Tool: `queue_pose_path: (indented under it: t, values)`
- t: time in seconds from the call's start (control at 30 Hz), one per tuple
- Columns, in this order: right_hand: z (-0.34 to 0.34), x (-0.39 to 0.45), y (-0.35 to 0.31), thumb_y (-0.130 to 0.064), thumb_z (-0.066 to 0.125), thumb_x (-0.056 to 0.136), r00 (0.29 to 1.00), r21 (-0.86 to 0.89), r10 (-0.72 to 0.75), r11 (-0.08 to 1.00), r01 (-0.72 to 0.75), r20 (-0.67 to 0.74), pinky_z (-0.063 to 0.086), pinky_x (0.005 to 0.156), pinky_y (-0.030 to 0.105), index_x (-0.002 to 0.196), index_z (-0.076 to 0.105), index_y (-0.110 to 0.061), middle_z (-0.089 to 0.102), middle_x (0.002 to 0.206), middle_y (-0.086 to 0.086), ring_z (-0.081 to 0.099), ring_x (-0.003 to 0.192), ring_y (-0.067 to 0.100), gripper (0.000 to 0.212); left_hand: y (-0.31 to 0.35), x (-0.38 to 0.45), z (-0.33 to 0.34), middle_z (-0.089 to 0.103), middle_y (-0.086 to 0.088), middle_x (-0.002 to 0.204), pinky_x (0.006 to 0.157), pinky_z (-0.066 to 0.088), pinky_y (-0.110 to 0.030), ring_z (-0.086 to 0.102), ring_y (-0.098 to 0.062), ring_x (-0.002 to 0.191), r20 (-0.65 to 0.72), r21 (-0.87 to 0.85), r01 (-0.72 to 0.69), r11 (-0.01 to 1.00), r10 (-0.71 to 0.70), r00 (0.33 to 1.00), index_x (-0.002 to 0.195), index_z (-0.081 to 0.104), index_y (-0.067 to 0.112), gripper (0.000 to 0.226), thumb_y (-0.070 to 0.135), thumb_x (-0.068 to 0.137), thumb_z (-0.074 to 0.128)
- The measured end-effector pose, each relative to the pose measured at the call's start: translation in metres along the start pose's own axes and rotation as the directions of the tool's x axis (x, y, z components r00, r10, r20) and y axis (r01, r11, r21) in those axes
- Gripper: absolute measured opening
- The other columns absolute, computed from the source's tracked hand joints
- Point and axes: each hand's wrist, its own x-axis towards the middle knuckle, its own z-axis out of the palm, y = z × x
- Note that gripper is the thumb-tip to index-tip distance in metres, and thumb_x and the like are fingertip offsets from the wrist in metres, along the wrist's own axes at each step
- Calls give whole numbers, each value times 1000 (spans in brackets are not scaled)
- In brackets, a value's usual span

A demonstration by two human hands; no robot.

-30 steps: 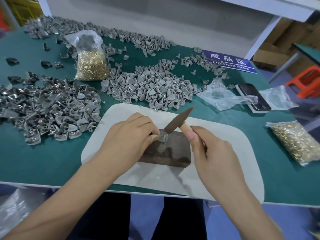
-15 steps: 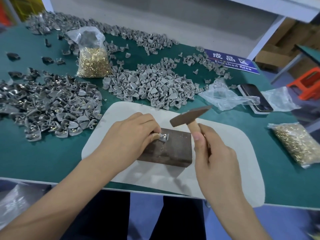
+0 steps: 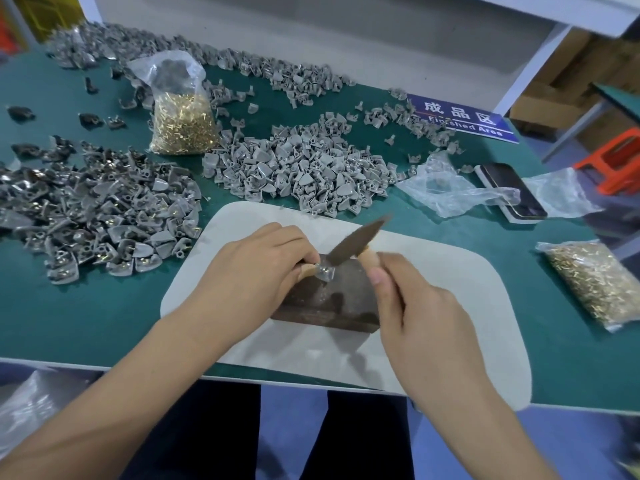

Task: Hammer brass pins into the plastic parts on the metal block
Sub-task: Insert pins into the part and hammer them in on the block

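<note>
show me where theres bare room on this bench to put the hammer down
Bare pad right of the metal block; bare green mat at the near left edge. Crowded: the plastic parts behind the pad and on the left.

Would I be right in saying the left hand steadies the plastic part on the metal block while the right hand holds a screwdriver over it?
Not quite: the head view shows the right hand holding a hammer, not a screwdriver. The left hand does steady the plastic part on the metal block.
</note>
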Motion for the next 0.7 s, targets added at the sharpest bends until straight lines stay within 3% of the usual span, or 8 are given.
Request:
queue_pose_path:
  t: [0.07,0.17,0.27,0.37,0.47,0.57,0.7]
  values:
    - [0,1,2,-65,17,101,1000,-34,-23,999,24,18,49,58,42,116,49,-44,66,73,-6,59,71,34,42,0,0,0,64,15,104,74,52,-41,56,-14,103,-11,-8,0,1000,-1,1000,101,70,27,9,29,98,63]
    - [0,-2,4,-57,26,105,997,29,1,1000,2,-80,47,56,40,118,54,-41,65,73,-9,61,68,32,35,0,-1,0,65,14,104,75,52,-42,56,-15,103,-15,-24,10,1000,-11,1000,100,71,26,11,30,97,61]
    - [2,-2,2,-61,21,102,1000,-40,-6,999,6,-10,45,57,39,119,51,-46,61,69,-9,61,71,33,37,0,-2,0,65,14,104,76,52,-43,57,-16,102,-23,-34,6,999,-6,1000,100,71,25,10,28,97,63]
    - [0,-2,2,-55,29,103,992,47,15,999,-9,-129,49,58,41,122,60,-39,69,79,-9,63,72,31,39,0,-1,-1,65,15,104,77,52,-44,57,-16,103,-14,-48,12,999,-13,1000,99,71,25,10,30,97,62]
    - [-2,-2,-2,-60,25,100,1000,-27,-15,1000,14,-21,47,56,39,119,55,-44,63,70,-9,61,71,33,39,1,-1,-1,65,15,105,77,52,-44,57,-16,103,-7,-46,8,999,-9,1000,100,71,26,11,30,97,62]
    - [-1,2,0,-53,31,104,994,26,6,1000,-3,-113,45,55,38,120,57,-41,66,73,-6,60,69,32,33,1,-1,-2,66,14,103,75,52,-44,58,-17,102,-17,-58,9,998,-10,1000,98,72,25,14,33,96,61]
    - [4,3,0,-58,26,103,1000,-20,-11,1000,11,25,47,60,41,121,55,-42,68,76,-4,62,77,35,37,2,-2,0,66,15,100,75,53,-43,58,-16,100,-29,-72,6,997,-8,1000,96,72,26,11,31,94,62]
